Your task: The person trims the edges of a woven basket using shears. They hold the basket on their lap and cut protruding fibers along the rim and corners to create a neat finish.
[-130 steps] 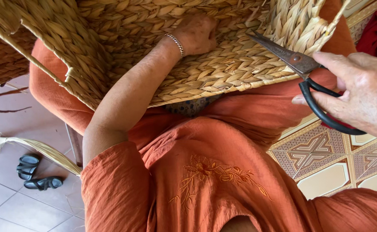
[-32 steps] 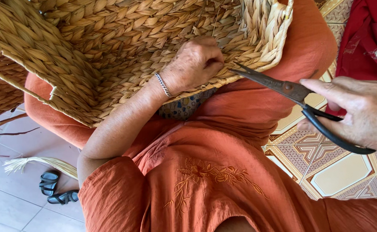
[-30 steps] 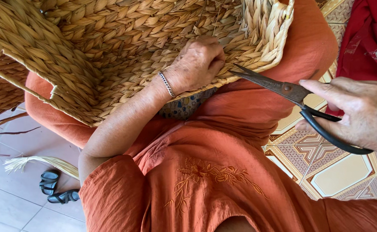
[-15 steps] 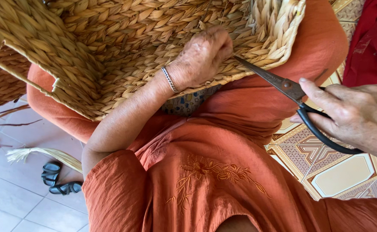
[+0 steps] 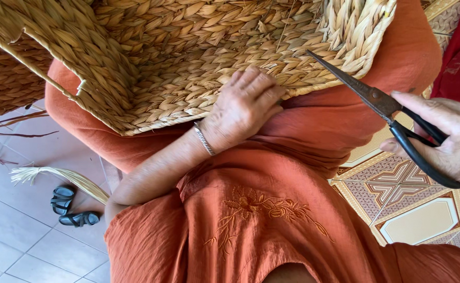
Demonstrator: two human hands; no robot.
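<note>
Two hands: left hand [image 5: 245,107] flat on basket [image 5: 188,57]; right hand [image 5: 450,136] grip holds scissors [image 5: 376,102].

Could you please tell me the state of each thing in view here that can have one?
Woven basket: resting on the lap, tipped on its side, the left hand's side facing the camera.
Scissors: blades closed, tip at the basket's rim.
Left hand: flat, pressed on the basket.
Right hand: gripping the scissors' black handles.
Bracelet: worn on the left wrist.
Sandals: lying on the tiled floor, not worn.
Straw bundle: loose on the floor.
</note>
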